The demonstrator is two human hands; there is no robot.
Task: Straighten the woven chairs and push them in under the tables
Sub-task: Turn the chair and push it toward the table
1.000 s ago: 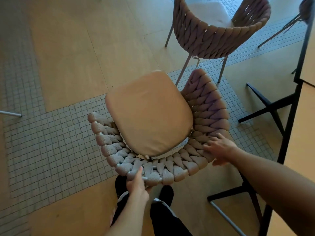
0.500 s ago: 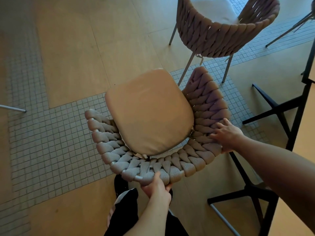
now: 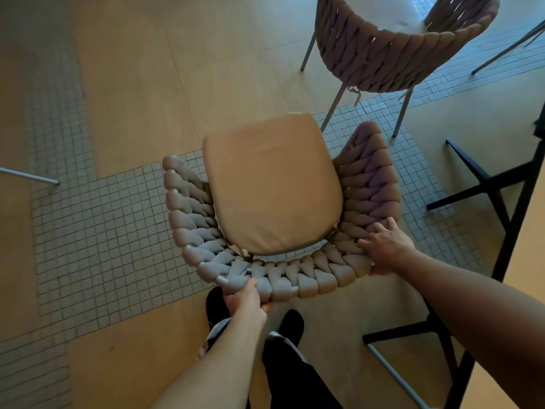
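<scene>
A woven chair [image 3: 368, 184] with a curved braided back and a tan seat cushion [image 3: 274, 184] stands right below me, its seat facing away. My left hand [image 3: 246, 299] grips the rear of the backrest rim from behind. My right hand [image 3: 386, 249] holds the right rear curve of the same rim, fingers spread over the weave. A second woven chair [image 3: 383, 51] with a pale cushion stands farther ahead at the upper right, its back turned toward me. The wooden table [image 3: 530, 231] runs along the right edge.
The table's black cross-shaped base [image 3: 483, 184] and frame legs [image 3: 442, 343] stand on the floor to the right of the chair. A metal leg [image 3: 29, 176] pokes in at the far left. My black shoes [image 3: 290, 323] are just behind the chair. The floor mixes wood panels and small grey tiles.
The chair has swung so its seat points more straight ahead. My right hand has slid back along the rim to the right rear corner; my left hand stays at the rear.
</scene>
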